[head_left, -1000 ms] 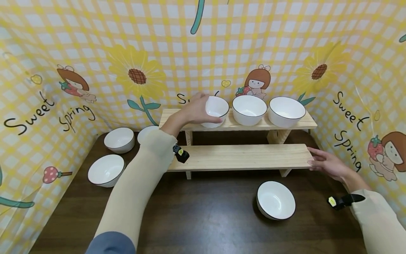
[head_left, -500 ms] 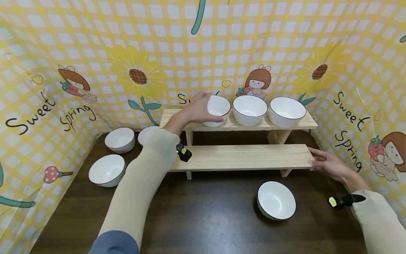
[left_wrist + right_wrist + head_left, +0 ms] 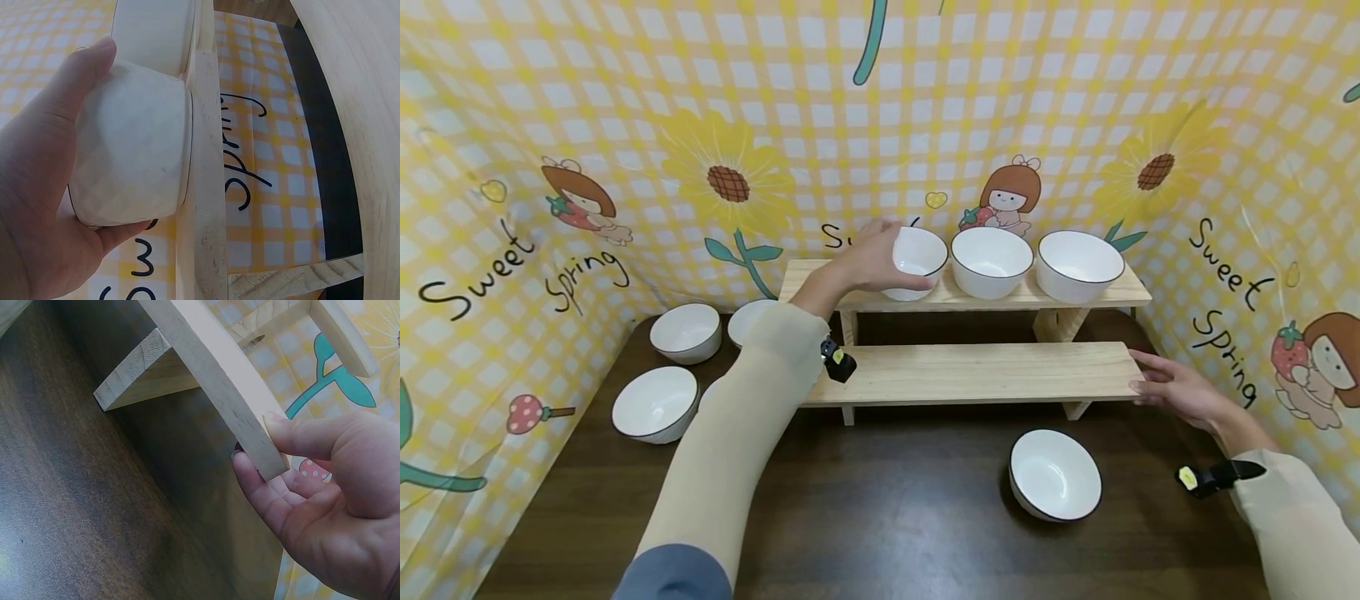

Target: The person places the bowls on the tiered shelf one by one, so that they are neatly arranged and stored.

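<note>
A white bowl with a thin dark rim stands at the left of the upper shelf of a two-step wooden rack. My left hand grips it round its left side, thumb at the front; the left wrist view shows the bowl's faceted wall inside the grasp. Two matching bowls, a middle one and a right one, stand beside it in a row. At the rack's right end, my right hand pinches the lower shelf board between thumb and fingers, clearest in the right wrist view.
On the dark table, one bowl stands before the rack. Several more are at the left, including a back bowl and a front bowl; my left sleeve partly covers others. Checked cloth surrounds the table.
My left hand and its bowl have slid slightly right along the upper shelf, nearer the middle bowl. My right hand has kept its hold on the lower board.
</note>
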`<state>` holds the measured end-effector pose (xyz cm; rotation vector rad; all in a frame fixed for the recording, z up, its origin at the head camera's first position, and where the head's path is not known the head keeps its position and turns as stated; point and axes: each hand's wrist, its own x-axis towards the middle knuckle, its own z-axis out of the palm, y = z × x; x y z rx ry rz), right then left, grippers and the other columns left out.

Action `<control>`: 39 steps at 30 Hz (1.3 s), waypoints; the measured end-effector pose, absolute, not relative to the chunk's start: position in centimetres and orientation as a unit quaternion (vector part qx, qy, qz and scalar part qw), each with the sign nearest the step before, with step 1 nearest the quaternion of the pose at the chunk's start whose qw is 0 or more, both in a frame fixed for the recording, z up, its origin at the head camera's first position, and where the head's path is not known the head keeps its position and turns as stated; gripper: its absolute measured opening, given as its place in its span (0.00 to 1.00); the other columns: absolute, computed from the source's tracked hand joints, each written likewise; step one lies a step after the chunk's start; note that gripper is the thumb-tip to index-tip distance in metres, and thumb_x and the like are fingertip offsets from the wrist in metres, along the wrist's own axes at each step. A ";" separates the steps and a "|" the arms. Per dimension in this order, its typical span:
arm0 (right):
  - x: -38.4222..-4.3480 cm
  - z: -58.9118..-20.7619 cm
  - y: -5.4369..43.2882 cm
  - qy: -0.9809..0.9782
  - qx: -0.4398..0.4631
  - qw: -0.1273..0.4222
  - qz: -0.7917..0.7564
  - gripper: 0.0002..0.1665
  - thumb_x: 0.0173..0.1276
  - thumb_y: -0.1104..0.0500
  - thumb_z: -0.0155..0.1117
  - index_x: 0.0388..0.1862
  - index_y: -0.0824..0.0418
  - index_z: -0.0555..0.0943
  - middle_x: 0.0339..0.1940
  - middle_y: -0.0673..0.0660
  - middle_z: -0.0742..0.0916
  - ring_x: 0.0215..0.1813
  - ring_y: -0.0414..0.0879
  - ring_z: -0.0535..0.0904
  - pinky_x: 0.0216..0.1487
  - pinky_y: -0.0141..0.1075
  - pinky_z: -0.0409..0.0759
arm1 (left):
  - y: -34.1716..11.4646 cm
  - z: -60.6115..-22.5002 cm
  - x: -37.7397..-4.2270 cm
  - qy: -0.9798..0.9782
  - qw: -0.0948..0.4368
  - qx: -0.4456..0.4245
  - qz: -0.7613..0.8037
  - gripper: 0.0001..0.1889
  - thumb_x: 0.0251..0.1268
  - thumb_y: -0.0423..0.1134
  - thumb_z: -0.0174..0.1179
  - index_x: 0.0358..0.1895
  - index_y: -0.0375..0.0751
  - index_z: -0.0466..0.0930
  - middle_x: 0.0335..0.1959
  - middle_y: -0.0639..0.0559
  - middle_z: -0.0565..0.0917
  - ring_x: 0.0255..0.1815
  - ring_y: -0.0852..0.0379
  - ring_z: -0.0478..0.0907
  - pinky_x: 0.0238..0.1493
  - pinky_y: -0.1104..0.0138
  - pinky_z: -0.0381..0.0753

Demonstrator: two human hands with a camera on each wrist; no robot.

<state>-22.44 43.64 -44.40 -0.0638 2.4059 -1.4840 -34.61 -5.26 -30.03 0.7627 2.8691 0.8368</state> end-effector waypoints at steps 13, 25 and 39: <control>-22.5 -44.4 43.7 0.839 -0.020 0.156 -0.521 0.46 0.78 0.65 0.58 0.80 0.76 0.42 0.60 0.74 0.77 0.45 0.35 0.81 0.47 0.36 0.84 | -4.9 -29.9 -34.6 0.934 0.021 0.243 0.260 0.57 0.48 0.65 0.75 0.77 0.40 0.59 0.77 0.41 0.58 0.73 0.45 0.57 0.66 0.50 0.68; -22.4 -44.4 43.6 0.839 -0.019 0.157 -0.520 0.45 0.78 0.65 0.58 0.80 0.76 0.43 0.61 0.76 0.75 0.46 0.36 0.81 0.48 0.37 0.84 | -4.9 -30.0 -34.6 0.939 0.033 0.233 0.251 0.66 0.47 0.69 0.73 0.83 0.40 0.46 0.81 0.40 0.51 0.78 0.44 0.51 0.70 0.45 0.65; -22.5 -44.5 43.6 0.837 -0.016 0.156 -0.525 0.46 0.78 0.65 0.58 0.80 0.76 0.43 0.59 0.74 0.76 0.45 0.36 0.81 0.47 0.36 0.84 | -5.0 -29.8 -34.4 0.944 0.008 0.243 0.222 0.66 0.48 0.73 0.69 0.83 0.41 0.46 0.82 0.43 0.51 0.79 0.45 0.51 0.73 0.47 0.62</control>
